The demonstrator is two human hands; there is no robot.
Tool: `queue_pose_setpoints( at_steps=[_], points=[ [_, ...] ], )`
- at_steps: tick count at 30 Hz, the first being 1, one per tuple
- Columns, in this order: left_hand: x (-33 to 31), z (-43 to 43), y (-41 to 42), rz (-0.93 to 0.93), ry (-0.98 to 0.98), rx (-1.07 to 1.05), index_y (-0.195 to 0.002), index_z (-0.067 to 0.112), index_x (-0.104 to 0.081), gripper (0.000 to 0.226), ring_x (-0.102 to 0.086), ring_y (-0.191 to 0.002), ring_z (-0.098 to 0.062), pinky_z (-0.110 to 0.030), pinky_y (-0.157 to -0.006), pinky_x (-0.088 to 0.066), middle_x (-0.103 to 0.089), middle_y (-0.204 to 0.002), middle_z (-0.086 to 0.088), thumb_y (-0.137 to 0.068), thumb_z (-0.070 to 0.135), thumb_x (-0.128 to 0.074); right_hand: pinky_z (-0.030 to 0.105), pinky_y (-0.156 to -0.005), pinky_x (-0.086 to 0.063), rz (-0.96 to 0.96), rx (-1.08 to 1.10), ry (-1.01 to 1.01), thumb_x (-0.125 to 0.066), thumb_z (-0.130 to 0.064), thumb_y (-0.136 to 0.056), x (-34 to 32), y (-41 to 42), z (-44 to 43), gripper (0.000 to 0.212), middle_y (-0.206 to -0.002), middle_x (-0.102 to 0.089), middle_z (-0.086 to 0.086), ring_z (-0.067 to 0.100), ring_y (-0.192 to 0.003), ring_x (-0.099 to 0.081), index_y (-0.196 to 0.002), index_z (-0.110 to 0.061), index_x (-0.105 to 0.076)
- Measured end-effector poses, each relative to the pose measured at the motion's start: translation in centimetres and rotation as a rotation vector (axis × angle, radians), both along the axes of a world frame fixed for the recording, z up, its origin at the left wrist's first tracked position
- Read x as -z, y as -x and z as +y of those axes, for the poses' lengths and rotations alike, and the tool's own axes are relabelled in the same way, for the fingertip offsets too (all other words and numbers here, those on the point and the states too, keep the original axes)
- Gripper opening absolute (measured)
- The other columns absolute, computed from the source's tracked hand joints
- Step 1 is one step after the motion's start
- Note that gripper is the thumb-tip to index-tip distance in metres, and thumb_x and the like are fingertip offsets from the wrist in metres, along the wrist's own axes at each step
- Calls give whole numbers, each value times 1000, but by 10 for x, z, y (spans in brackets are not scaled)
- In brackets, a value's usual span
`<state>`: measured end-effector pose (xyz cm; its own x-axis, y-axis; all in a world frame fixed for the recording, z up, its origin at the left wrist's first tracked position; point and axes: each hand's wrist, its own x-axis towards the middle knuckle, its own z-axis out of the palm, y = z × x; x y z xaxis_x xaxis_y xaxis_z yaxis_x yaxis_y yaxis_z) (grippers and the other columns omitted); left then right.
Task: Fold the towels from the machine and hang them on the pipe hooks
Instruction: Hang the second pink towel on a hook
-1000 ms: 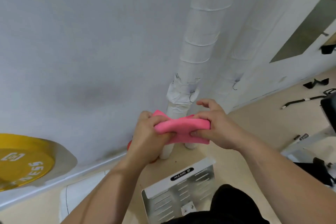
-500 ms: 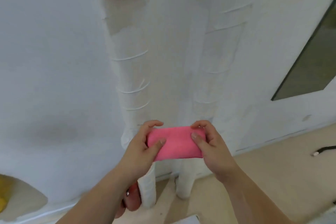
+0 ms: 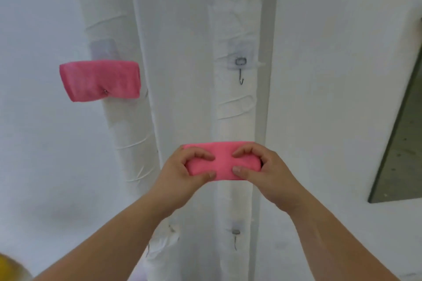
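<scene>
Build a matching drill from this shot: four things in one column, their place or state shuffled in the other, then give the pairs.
Column one
1. folded towel
2. hung towel
3. upper hook
4. lower hook

Column two
A. bare, on the right pipe, lower in the picture than the hands
B. gripped by the left hand and right hand
C. hanging on the left pipe
D. bare, on the right pipe, higher in the picture than the hands

Pairs: 1-B, 2-C, 3-D, 4-A
</scene>
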<state>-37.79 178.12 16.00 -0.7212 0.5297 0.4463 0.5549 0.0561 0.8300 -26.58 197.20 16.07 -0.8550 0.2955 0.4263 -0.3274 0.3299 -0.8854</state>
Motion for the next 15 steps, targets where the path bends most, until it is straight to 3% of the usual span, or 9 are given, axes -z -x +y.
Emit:
queue_pose_setpoints(
  at_steps=[3, 8, 12, 15],
  points=[
    [-54, 28, 5, 84, -91, -33, -90, 35, -73, 37, -64, -105, -10, -30, -90, -56, -61, -119, 6, -72, 6, -87, 28, -82, -55, 132, 21, -52, -80, -4, -80, -55, 14, 27, 25, -115, -66, -1, 15, -101, -65, -90, -25, -73],
    [-139, 72, 16, 209, -195, -42, -91, 27, -73, 32, -63, -99, -6, -21, -86, -54, -63, -116, 7, -73, 4, -85, 21, -79, -54, 320, 96, -140, -80, -3, -80, -138, 33, 62, 24, -105, -67, -5, 7, -91, -64, -91, -23, -72],
    [-167, 93, 34, 244, -186, -64, -87, 31, -71, 35, -61, -95, -9, -24, -84, -53, -64, -116, 3, -72, 3, -85, 21, -81, -53, 336, 160, -245, -80, -6, -80, -166, 54, 84, 24, -111, -65, -2, 11, -97, -63, -93, -25, -72],
    [-168, 103, 48, 249, -153, -94, -90, 29, -72, 34, -60, -97, -8, -23, -86, -52, -63, -118, 4, -72, 3, -85, 12, -81, -50, 313, 217, -318, -80, -7, -80, -167, 70, 93, 24, -110, -61, -7, 5, -98, -60, -95, -25, -71]
  ],
)
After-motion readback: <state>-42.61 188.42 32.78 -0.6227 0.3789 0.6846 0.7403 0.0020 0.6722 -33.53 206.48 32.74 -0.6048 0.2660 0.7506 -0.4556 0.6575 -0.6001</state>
